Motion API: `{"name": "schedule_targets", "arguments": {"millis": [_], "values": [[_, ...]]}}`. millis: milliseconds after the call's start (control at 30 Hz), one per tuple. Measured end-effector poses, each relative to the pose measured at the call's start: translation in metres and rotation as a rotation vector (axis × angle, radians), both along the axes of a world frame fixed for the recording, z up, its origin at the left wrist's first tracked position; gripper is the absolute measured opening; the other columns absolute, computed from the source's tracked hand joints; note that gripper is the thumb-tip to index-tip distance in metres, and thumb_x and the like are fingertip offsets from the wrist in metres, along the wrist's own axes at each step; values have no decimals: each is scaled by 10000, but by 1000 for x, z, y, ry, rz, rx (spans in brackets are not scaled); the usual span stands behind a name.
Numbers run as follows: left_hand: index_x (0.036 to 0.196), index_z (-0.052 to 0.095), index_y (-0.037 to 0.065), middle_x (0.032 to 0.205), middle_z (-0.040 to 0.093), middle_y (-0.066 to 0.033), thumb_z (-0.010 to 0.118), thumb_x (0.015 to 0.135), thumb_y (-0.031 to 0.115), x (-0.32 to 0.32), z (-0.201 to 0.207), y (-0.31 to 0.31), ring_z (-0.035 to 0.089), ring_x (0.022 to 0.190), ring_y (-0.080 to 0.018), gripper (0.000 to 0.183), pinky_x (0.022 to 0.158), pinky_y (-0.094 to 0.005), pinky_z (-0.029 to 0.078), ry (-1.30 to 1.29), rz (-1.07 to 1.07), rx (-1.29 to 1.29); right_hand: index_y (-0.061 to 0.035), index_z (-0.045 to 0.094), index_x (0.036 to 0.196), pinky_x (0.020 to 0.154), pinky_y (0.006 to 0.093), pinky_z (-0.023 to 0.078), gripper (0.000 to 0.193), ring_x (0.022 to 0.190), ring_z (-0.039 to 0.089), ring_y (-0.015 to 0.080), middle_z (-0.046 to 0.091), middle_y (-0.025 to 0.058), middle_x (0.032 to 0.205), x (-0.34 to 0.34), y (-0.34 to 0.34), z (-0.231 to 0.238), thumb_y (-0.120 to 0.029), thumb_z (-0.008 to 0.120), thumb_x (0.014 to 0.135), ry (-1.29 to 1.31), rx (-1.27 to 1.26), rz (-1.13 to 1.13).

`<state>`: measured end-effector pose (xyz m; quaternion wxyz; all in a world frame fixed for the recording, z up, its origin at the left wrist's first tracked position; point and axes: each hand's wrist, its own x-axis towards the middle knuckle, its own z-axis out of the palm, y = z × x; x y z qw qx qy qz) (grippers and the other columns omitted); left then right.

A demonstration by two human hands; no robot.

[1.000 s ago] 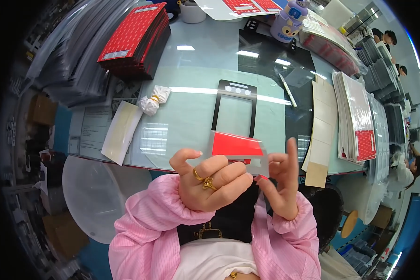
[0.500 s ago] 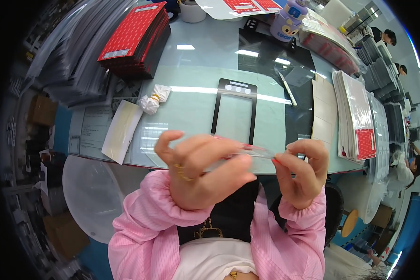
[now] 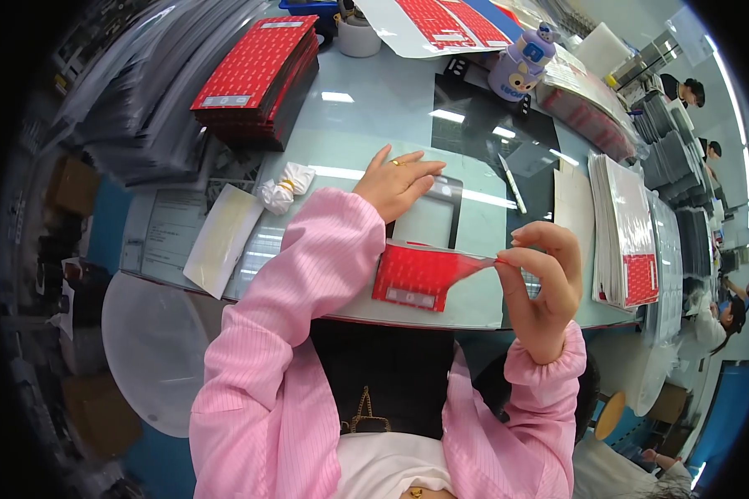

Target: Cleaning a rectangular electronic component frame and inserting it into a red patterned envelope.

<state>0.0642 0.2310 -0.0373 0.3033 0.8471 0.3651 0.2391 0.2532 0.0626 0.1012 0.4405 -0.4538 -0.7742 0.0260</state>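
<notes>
My right hand [image 3: 541,279] pinches the right corner of a red patterned flat package [image 3: 420,273] and holds it above the table's near edge. My left hand [image 3: 398,181], with a ring on one finger, reaches forward and rests flat on the top left of a black rectangular frame [image 3: 434,218] lying on the glass table [image 3: 366,125]. Its fingers are spread and hold nothing. My pink sleeve hides the frame's left side.
A stack of red packages [image 3: 258,71] lies at the back left. A white wad [image 3: 285,185] and a pale sheet [image 3: 223,239] lie left of my arm. A stack of white sheets with red labels [image 3: 624,229] stands right. A pen [image 3: 510,183] and a toy figure [image 3: 520,65] are behind.
Both hands held the red package near my chest. Now the left hand has let go and reached forward onto the black frame, while the right hand alone keeps the package.
</notes>
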Motion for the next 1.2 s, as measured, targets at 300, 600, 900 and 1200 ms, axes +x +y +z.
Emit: {"name": "schedule_targets", "arguments": {"millis": [300,600,900,1200], "values": [[1479,521,162,1320,685,-51,497,1058,240,-27,9,-25,505,1380,-302,428,1233,-532,208,-274,11,-66,-18,669,994,796,327,531,254,957,657,251,648,124,1071,14,18,-18,89,777,791,88,-168,64],[1024,734,76,969,719,-77,718,822,98,-59,33,-200,708,904,-252,203,803,-403,573,-274,-8,391,-3,626,1080,953,300,495,148,1056,615,168,644,107,1124,39,60,-53,70,634,952,247,-396,182],[1140,733,79,1168,728,-67,742,838,79,-51,4,-224,702,1106,-248,302,980,-429,550,-163,14,346,10,648,1106,989,303,531,118,1127,648,157,671,129,1284,57,94,-115,-51,646,1005,505,-646,224],[1114,740,90,1157,742,-54,784,807,72,-48,2,-219,709,1109,-231,310,985,-410,539,-192,31,326,10,660,1082,935,271,531,142,1042,658,125,721,110,1210,51,100,-121,-111,658,1007,566,-732,108]]}}
